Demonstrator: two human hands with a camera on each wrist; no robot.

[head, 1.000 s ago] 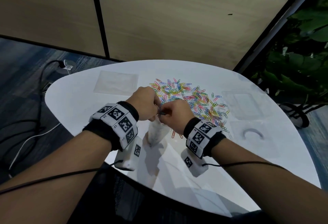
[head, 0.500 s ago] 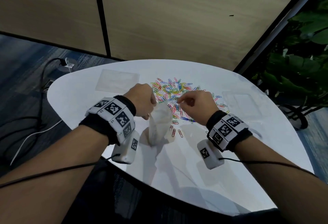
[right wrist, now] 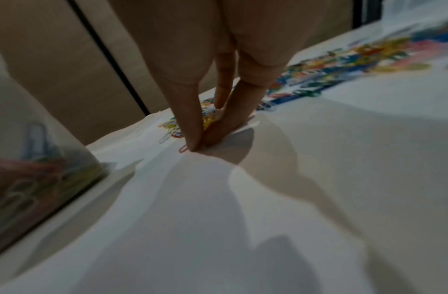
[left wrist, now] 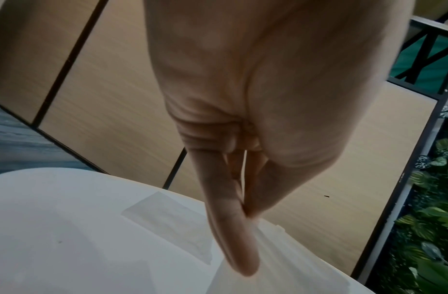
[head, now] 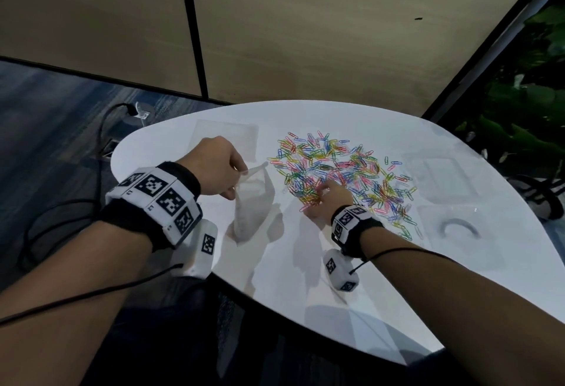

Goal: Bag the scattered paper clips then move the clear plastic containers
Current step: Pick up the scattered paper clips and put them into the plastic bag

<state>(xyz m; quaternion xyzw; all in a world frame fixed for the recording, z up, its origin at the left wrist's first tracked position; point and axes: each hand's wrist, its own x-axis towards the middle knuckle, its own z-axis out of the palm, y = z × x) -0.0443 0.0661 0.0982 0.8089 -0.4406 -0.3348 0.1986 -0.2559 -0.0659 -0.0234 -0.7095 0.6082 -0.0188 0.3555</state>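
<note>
A heap of coloured paper clips covers the middle of the white table. My left hand holds up a clear plastic bag by its rim, pinched between thumb and finger. The bag has clips in its bottom. My right hand is down at the heap's near-left edge, its thumb and fingertips closing together on some clips against the table. Two clear plastic containers lie flat at the right.
A spare flat clear bag lies at the table's back left, behind my left hand. Cables and a floor socket are on the carpet to the left. Green plants stand to the right. Wood wall panels rise behind the table.
My right hand left the bag's mouth, moved right and came down onto the near edge of the clip heap. The left hand kept its hold and shifted the bag slightly left.
</note>
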